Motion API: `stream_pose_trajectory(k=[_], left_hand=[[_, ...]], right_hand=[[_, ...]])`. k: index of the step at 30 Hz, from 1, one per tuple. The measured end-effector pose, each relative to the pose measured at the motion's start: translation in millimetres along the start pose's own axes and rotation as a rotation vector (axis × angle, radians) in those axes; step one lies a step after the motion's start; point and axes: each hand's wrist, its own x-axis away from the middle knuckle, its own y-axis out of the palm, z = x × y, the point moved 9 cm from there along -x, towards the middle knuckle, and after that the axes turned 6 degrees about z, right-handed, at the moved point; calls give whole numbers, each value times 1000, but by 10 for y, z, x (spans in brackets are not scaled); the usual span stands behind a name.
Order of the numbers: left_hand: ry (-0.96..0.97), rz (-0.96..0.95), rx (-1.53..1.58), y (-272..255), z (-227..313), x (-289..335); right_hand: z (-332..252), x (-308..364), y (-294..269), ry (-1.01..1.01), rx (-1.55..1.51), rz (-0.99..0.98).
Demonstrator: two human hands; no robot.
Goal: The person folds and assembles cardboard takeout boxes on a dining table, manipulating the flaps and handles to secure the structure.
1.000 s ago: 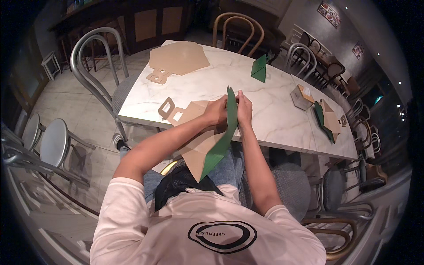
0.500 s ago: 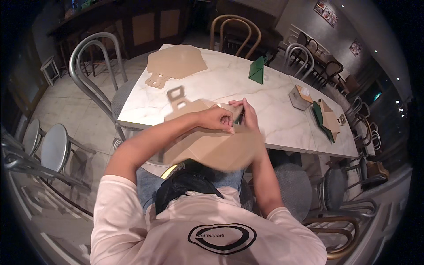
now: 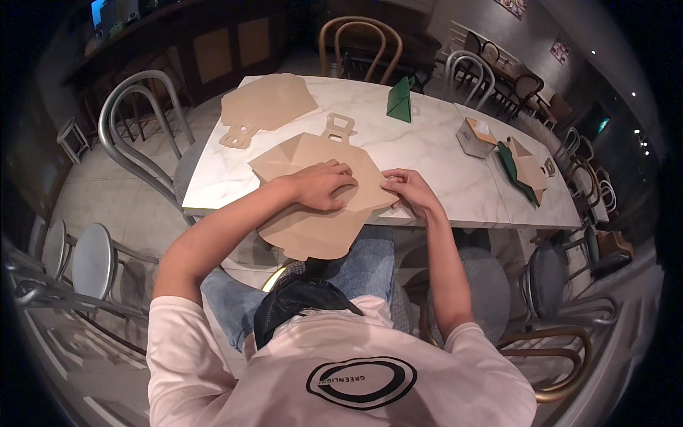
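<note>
A partly folded brown cardboard box blank lies over the near edge of the marble-look table, its handle flap pointing away from me. On top of it rests my left hand, palm down, fingers apart and slightly bent. My right hand pinches the blank's right-hand corner between thumb and fingers; the fingertips under the card are partly hidden. More flat brown blanks with handle cut-outs lie at the far left of the table.
A green folded card stand is at the table's far side. To the right are a tissue box and a green-and-brown folded carton. Chairs surround the table, with a metal-framed one at the left.
The blank has turned and flattened, its handle flap swinging right. My left hand has opened from a closed grip onto the card; my right hand has moved to its right corner.
</note>
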Motion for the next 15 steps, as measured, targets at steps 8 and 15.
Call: stream_pose_trajectory(k=[8, 15], left_hand=[[6, 30, 49, 9, -22, -67], [-489, 114, 81, 8, -250, -387]], right_hand=[[100, 48, 178, -197, 280, -144], [-305, 699, 477, -761, 704, 143]])
